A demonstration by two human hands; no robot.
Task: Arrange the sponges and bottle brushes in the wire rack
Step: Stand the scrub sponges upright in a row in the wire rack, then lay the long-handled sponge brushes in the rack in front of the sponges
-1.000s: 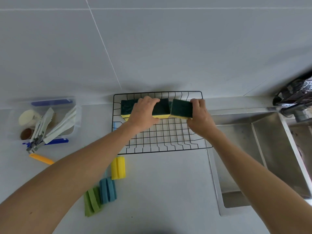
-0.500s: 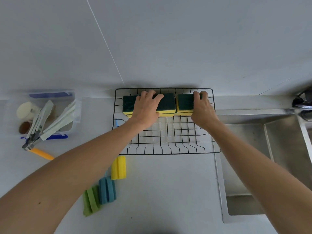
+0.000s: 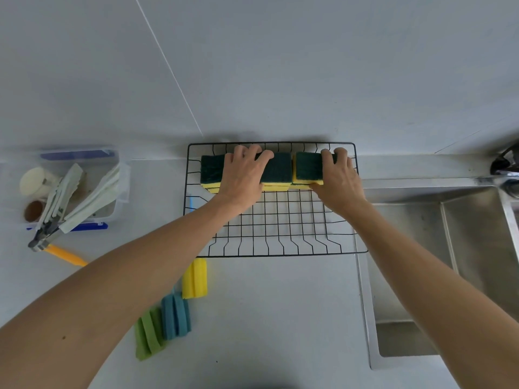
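A black wire rack point(image 3: 280, 237) sits on the counter against the wall. Along its back edge lie green-and-yellow scouring sponges in two stacks. My left hand point(image 3: 244, 175) rests flat on the left stack point(image 3: 276, 169). My right hand point(image 3: 338, 178) grips the right stack point(image 3: 307, 168), fingers over its far side. On the counter in front of the rack lie a yellow sponge point(image 3: 194, 279), a blue sponge point(image 3: 176, 317) and a green sponge point(image 3: 147, 336). Bottle brushes with pale covers point(image 3: 84, 197) stick out of a clear tub at the left.
The clear tub point(image 3: 119, 175) with blue clips also holds a white cup and a brown item. An orange handle point(image 3: 66, 256) lies on the counter below it. A steel sink point(image 3: 449, 276) borders the rack on the right, with a tap point(image 3: 505, 167) at the far right.
The right sponge stack came down into the rack beside the left stack, and both hands now press the two stacks together at the back edge.
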